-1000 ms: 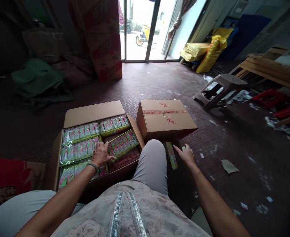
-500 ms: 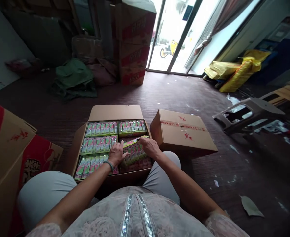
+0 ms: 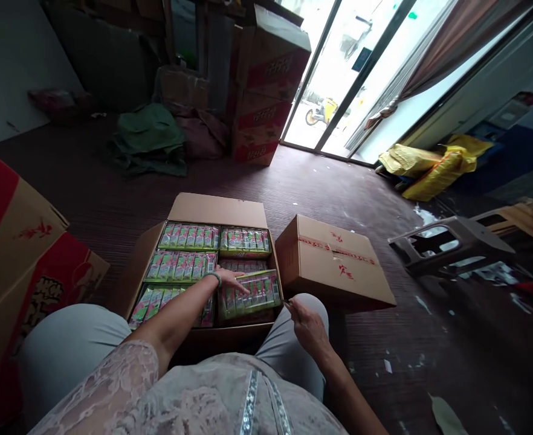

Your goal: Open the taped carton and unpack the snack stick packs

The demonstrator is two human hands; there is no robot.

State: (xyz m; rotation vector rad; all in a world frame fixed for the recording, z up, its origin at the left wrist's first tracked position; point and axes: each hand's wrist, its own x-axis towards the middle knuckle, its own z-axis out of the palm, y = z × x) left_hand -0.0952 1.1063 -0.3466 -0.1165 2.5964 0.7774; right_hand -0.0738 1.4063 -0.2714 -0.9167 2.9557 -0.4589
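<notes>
Here's the glossy pack (image 3: 263,292), askew inside the open carton (image 3: 219,208); probably light, slippery, best gripped by both ends. Left hand (image 3: 228,279) over its left end, fingers spread; right hand (image 3: 309,329) beside the carton, fingers bunched, pinch unclear.

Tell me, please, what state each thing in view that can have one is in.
Brown cardboard carton of green-and-pink packets: open, flaps spread.
Clear-wrapped rectangular green-and-pink pack: askew inside it.
Brown cardboard carton with red printed tape: flaps shut, taped.
Red-and-brown cardboard cartons: stacked.
Green cloth: crumpled on the floor.
Brown fabric curtain: gathered aside.
</notes>
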